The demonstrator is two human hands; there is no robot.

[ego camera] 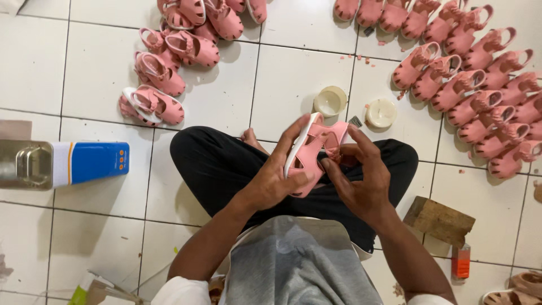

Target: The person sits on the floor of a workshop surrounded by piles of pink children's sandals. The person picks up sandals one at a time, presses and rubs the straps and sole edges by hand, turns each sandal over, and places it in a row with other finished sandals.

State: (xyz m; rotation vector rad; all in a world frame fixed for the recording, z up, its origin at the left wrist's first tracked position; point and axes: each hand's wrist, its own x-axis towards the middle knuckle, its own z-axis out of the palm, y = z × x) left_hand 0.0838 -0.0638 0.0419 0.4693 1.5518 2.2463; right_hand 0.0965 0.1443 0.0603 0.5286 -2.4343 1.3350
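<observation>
Floor: large white glazed tiles with dark grout lines, scuffed and speckled with small pink scraps. Cluster of pink sandals on the floor, up and to the left of the hands. Long rows of pink sandals on the floor, up and to the right of the hands. Two round cream-coloured tubs just above the hands, side by side. Metal can with a blue and white label lying on its side, well to the left. Wooden block below and to the right, a small orange tube near it. Light even, shadows soft.
</observation>
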